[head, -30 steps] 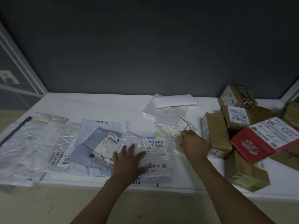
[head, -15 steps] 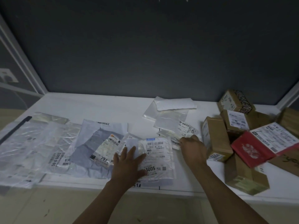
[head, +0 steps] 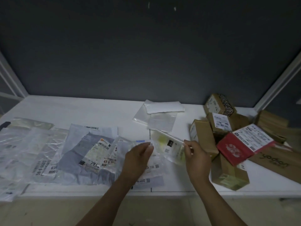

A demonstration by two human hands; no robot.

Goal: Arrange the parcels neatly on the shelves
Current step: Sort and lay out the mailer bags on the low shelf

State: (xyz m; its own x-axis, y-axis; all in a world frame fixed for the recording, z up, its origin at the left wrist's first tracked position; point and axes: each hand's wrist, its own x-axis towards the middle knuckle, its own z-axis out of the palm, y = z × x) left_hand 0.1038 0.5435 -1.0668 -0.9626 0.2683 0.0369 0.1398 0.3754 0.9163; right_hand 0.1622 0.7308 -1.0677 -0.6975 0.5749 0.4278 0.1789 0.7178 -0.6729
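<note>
Pinching the clear pouch (head: 169, 148) by two corners, your hands are apart with the film stretched between them. Your left hand (head: 140, 155) looks to nip the near-left corner with its fingertips, and your right hand (head: 196, 154) grips the far-right edge between thumb and forefinger. The pouch hangs just above the white shelf (head: 81, 108), tilted, with its yellowish contents in the middle.

That grip is your first risk. Slick film held only at the corners may slide out of one pinch, most likely when the contents shift. The pouch would then swing down onto the labelled bag (head: 151, 168) under your left wrist. Dragging your wrist across that bag could push it askew against the grey bag (head: 84, 150) beside it.

Watch your right forearm next. It passes close to the cardboard boxes (head: 203, 137), which lie in a loose heap, and the red box (head: 234, 149) rests tilted on top of them. A nudge while you carry the pouch rightward could tip it.

Farther out, the clear bags (head: 24, 144) at the far left hang over the shelf's front lip, so any sweep of the row could send them off. The white envelope (head: 164, 107) at the back lies well clear of your hands.
</note>
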